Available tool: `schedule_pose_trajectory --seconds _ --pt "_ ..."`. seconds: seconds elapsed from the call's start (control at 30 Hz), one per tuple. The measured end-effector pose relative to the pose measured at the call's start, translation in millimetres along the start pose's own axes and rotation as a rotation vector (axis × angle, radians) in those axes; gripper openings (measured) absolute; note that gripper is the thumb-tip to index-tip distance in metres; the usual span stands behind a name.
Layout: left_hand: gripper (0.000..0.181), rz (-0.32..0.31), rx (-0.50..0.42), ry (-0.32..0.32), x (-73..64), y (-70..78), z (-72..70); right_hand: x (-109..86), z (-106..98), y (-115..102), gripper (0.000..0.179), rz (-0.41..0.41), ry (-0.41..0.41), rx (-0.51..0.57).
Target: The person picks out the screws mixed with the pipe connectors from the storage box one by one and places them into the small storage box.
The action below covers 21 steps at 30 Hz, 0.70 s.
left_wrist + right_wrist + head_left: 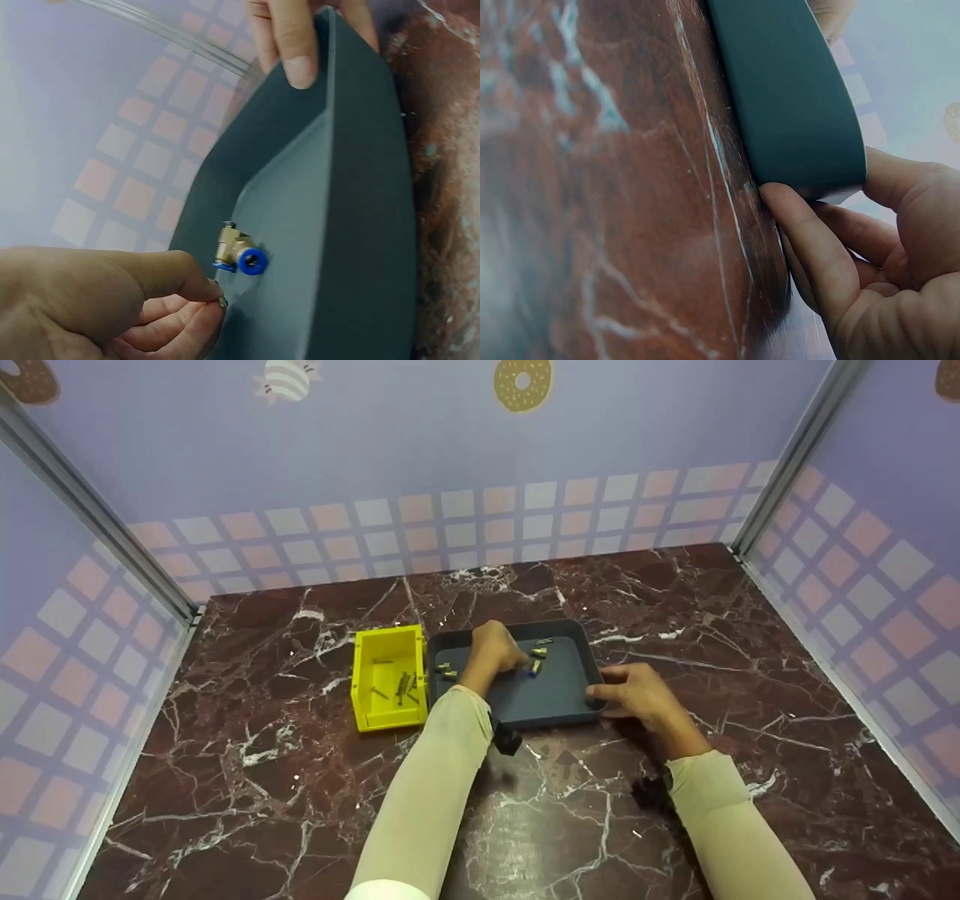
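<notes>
My left hand (495, 646) reaches down into a dark grey tray (585, 701). Between its thumb and forefinger it pinches a small metal piece (223, 301), mostly hidden by the fingertips, so I cannot tell its kind. Just beyond those fingertips lie brass push-in fittings (238, 249) with blue collars. At the tray's right side, my right hand (641, 697) grips the wall, with the thumb over the rim and the fingers outside, low against the tray (802, 105).
A yellow bin (360, 682) with several screws (406, 684) inside stands against the tray's left side. More small brass fittings (448, 671) lie at the tray's left end. Patterned panels (480, 442) enclose the marbled table (247, 810) at the back and sides.
</notes>
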<state>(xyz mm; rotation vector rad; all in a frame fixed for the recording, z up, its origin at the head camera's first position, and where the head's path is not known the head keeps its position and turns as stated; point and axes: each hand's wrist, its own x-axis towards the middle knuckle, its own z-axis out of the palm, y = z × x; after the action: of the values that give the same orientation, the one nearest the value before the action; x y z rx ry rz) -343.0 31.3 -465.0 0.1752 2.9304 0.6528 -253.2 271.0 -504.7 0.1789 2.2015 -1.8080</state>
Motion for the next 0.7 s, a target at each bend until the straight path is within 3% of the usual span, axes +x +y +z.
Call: schedule_pose_trajectory --seconds 0.1,0.27,0.53,0.7 --pt "0.017 0.018 -0.095 0.015 -4.8 -4.4 -8.7 0.2 -0.2 0.4 0.059 0.000 -0.006 0.009" --pt "0.008 -0.004 -0.299 0.023 -14.8 -14.5 -27.3 0.9 0.2 1.1 0.060 0.000 -0.025 0.025" --pt "0.017 0.007 -0.384 0.068 -27.6 -29.4 -58.0 1.0 -0.2 0.7 0.064 0.001 -0.008 -0.016" --pt "0.017 0.012 -0.444 0.114 -40.0 -47.2 -79.0 0.0 -0.2 0.1 0.064 -0.005 -0.002 -0.024"
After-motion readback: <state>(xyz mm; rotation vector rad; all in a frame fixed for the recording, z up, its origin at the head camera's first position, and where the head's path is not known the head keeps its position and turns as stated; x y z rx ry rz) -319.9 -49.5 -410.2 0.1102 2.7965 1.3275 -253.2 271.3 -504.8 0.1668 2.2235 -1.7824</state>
